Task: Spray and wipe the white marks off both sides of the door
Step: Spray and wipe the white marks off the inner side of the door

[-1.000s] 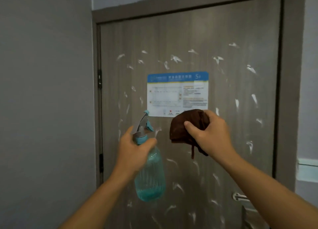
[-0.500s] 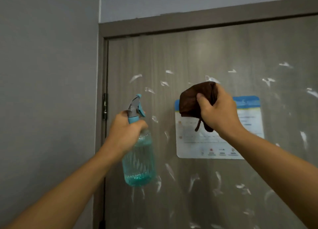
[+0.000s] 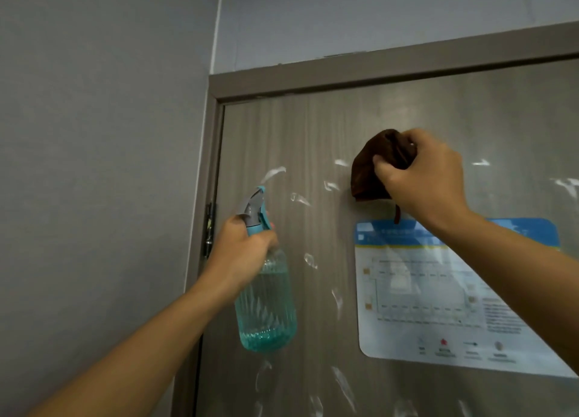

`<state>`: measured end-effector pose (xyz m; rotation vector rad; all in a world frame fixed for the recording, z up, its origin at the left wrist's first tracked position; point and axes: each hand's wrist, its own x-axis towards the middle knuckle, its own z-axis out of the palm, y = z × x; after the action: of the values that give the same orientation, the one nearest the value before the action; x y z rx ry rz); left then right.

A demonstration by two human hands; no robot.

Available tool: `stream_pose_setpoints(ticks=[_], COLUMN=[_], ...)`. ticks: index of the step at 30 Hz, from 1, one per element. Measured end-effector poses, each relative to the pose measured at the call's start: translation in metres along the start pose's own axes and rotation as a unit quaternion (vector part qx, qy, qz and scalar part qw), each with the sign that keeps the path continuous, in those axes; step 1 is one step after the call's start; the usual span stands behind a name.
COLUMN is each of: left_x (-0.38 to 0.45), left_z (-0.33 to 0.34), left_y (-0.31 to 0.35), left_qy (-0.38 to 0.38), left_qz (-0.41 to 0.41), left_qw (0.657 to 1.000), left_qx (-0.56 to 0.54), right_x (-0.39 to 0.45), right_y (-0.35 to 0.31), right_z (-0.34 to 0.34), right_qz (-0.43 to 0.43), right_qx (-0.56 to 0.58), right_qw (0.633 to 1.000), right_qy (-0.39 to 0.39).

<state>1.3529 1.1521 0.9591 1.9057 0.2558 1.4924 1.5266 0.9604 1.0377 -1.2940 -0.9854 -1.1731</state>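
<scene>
A grey-brown wood-grain door fills the right of the view, dotted with several white marks. My left hand grips the neck of a teal spray bottle, its nozzle pointing up toward the door. My right hand holds a bunched brown cloth against the upper door, just above a blue-and-white notice stuck to it. The bottle is partly filled with clear liquid.
A grey wall stands close on the left, meeting the door frame. A dark hinge sits on the frame beside my left hand. The frame's top rail runs above the cloth.
Both hands have risen up the door and the view has tilted upward. The cloth went from the notice's lower edge to above its top; the bottle climbed with it.
</scene>
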Motion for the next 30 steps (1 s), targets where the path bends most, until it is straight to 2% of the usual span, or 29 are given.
stream_pose_setpoints(ticks=[7, 19, 23, 26, 29, 30], left_x=[0.012, 0.039, 0.045, 0.046, 0.049, 0.050], left_z=[0.007, -0.014, -0.013, -0.012, -0.014, -0.015], left_y=[0.003, -0.017, -0.025, -0.029, -0.032, -0.034], left_qy=[0.015, -0.042, -0.031, -0.029, -0.047, -0.052], left_qz=[0.012, 0.002, -0.007, 0.002, -0.003, -0.004], left_qw=[1.000, 0.999, 0.999, 0.998, 0.997, 0.998], left_qx=[0.004, 0.035, 0.038, 0.060, 0.054, 0.047], right_x=[0.014, 0.045, 0.059, 0.067, 0.060, 0.053], right_y=[-0.001, -0.033, -0.048, -0.057, -0.056, -0.052], right_z=[0.011, 0.056, 0.084, 0.106, 0.129, 0.134], right_qz=[-0.052, -0.123, -0.167, -0.235, -0.228, -0.235], right_qx=[-0.023, -0.065, -0.136, -0.236, -0.294, -0.304], right_qw=[0.998, 0.990, 0.976, 0.943, 0.920, 0.913], right_qy=[0.003, 0.015, 0.023, -0.027, -0.126, -0.135])
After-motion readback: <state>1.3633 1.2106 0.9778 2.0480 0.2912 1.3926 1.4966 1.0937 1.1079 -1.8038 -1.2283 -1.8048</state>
